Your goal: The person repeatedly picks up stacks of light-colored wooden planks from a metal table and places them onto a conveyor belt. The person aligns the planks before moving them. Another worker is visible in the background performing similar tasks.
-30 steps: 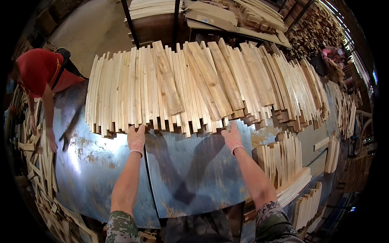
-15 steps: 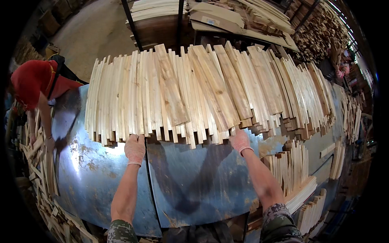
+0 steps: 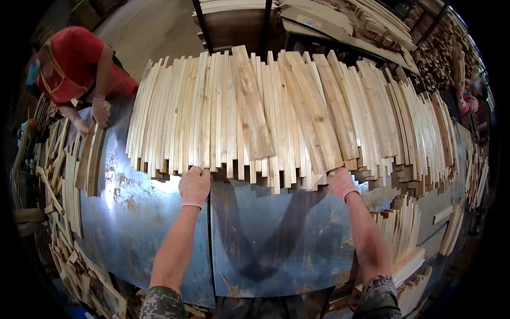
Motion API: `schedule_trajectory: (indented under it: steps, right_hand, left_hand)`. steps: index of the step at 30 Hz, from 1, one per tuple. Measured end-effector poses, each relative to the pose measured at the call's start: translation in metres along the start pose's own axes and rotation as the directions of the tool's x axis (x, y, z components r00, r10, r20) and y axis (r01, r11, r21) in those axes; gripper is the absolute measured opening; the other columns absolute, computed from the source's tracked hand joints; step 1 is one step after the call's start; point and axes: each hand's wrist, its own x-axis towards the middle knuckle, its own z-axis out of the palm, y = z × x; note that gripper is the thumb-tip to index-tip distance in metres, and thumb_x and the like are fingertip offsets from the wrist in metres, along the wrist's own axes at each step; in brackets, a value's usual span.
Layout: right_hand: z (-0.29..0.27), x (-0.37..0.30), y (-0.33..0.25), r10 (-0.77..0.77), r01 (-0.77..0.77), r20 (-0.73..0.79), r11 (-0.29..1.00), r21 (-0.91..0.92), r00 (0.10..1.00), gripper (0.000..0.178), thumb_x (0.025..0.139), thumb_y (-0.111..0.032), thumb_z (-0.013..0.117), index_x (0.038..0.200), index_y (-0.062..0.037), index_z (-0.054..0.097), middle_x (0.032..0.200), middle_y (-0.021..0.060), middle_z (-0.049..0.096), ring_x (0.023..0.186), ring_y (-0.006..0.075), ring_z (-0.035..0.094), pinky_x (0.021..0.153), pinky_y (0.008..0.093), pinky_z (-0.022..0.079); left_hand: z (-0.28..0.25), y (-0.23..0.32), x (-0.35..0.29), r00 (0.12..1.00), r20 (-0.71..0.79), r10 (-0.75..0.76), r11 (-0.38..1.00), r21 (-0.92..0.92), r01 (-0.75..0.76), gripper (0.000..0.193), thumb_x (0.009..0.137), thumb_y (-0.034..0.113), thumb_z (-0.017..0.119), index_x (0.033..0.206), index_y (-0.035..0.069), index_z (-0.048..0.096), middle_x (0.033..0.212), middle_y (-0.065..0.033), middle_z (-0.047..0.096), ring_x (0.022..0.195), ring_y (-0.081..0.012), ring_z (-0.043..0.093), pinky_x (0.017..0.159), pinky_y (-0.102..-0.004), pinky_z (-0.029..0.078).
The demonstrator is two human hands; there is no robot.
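A long row of pale wooden strips (image 3: pixel 183 111) lies side by side across the metal-topped table (image 3: pixel 276 234). Several wider boards (image 3: pixel 311 111) rest at a slant on top of it. My left hand (image 3: pixel 195 186), in a light knitted glove, is closed at the near ends of the strips, left of the middle. Further right, my right hand (image 3: pixel 341 183), gloved the same way, is closed at the near ends under the slanted boards. Its fingertips are partly hidden by the wood.
At the left a person in red (image 3: pixel 79 66) holds narrow boards (image 3: pixel 91 159) upright with gloved hands. Loose offcuts (image 3: pixel 79 271) heap along the left edge. Shorter strips (image 3: pixel 401 226) stack at the right. Behind stands a dark metal rack (image 3: pixel 234 26); another person's pink sleeve (image 3: pixel 467 103) shows far right.
The view has shifted, so the row and my hands appear further right. My hands keep to the strip ends. The person in red has straightened and now holds boards at the table's left.
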Motion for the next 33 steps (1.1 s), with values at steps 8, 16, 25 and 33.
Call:
schedule_trajectory:
  steps: [8,16,25,33]
  right_hand:
    - [0.012,-0.067,-0.008,0.077,-0.071,-0.047,0.992,0.106,0.996,0.04,0.088,-0.026,0.067,0.11,0.0066,0.074,0.106,0.0349,0.073,0.107,0.0512,0.069,0.094,0.0522,0.056]
    - [0.07,-0.267,0.019,0.221,-0.233,0.092,0.959,0.161,0.971,0.037,0.088,-0.03,0.07,0.099,0.0046,0.076,0.1,0.0327,0.073,0.103,0.0496,0.07,0.091,0.0531,0.058]
    - [0.124,-0.407,0.098,-0.131,0.057,0.226,0.95,0.306,0.965,0.042,0.089,-0.03,0.068,0.119,-0.0013,0.069,0.114,0.0276,0.072,0.111,0.0452,0.069,0.097,0.0489,0.057]
    - [0.086,-0.28,0.06,0.262,-0.167,0.091,0.287,0.943,0.961,0.057,0.104,-0.034,0.067,0.146,0.004,0.06,0.128,0.0097,0.073,0.116,0.0212,0.064,0.105,0.0344,0.049]
  left_hand:
    - [0.01,-0.034,-0.047,0.992,-0.084,0.091,0.996,-0.005,-0.092,0.036,0.097,0.038,0.063,0.086,0.004,0.071,0.083,-0.0241,0.073,0.082,-0.0451,0.073,0.078,-0.0545,0.057]
    - [0.023,-0.131,-0.221,0.987,-0.085,0.136,0.987,-0.073,-0.143,0.025,0.091,0.029,0.07,0.081,0.006,0.067,0.075,-0.0202,0.068,0.073,-0.0467,0.068,0.069,-0.0563,0.053]
    - [-0.046,-0.177,-0.316,0.874,0.481,0.066,0.99,-0.138,0.001,0.042,0.088,0.038,0.076,0.11,0.002,0.073,0.102,-0.0229,0.076,0.102,-0.0412,0.073,0.09,-0.0473,0.056]
    - [-0.024,-0.068,-0.224,0.97,0.212,-0.122,0.867,-0.453,0.208,0.071,0.093,0.051,0.069,0.135,-0.006,0.062,0.122,-0.0278,0.072,0.113,-0.0435,0.069,0.1,-0.0477,0.052]
